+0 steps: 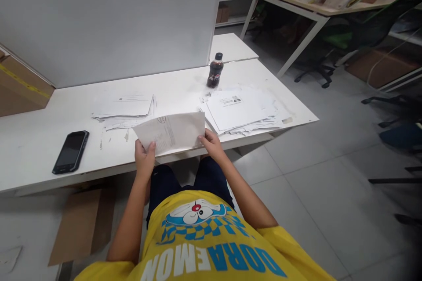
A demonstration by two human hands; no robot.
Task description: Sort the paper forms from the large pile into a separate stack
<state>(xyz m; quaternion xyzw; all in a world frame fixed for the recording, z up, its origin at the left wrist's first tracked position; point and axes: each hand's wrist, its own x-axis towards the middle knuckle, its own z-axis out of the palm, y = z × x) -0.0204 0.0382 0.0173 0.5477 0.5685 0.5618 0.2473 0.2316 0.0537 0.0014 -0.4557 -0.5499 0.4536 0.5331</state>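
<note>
White surface [184,85] carries two paper stacks, a black phone [70,151] and a dark soda bottle [215,70]. Left hand [144,156] and right hand [211,141] pinch a folded white printed sheet [171,131] by its near corners, fingers closed on it (over the near edge). Even tension should keep the fold flat.

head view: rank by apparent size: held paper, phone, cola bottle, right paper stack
1. right paper stack
2. held paper, gripped by left hand and right hand
3. phone
4. cola bottle, though it stands farther back, so this is unsure
</note>
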